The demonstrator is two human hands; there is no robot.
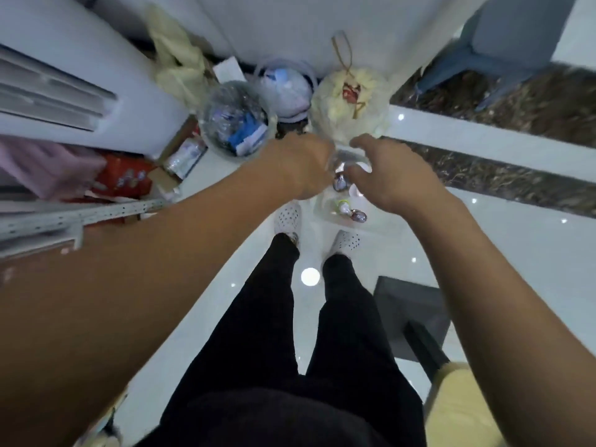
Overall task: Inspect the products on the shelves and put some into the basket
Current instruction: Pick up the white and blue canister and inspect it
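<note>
I look straight down past my black trousers. My left hand [300,166] and right hand [387,175] meet in front of my white shoes and hold the top of a clear plastic bag [350,156] between them. The left hand's fingers curl round its edge. The right hand's thumb and fingers curve round the other side. Below the hands, seen through the clear plastic, lie a small purple-brown wrapped product [340,182], a second one [358,216] and a small green-and-white item [343,206]. Motion blur hides the details.
A clear tub of blue and white packets [235,124] stands on the floor ahead, with a white bag [290,88] and a cream bag [351,98] beside it. A red pack [125,175] and perforated metal shelf rail [80,217] are on the left. A dark box [409,317] sits at my right.
</note>
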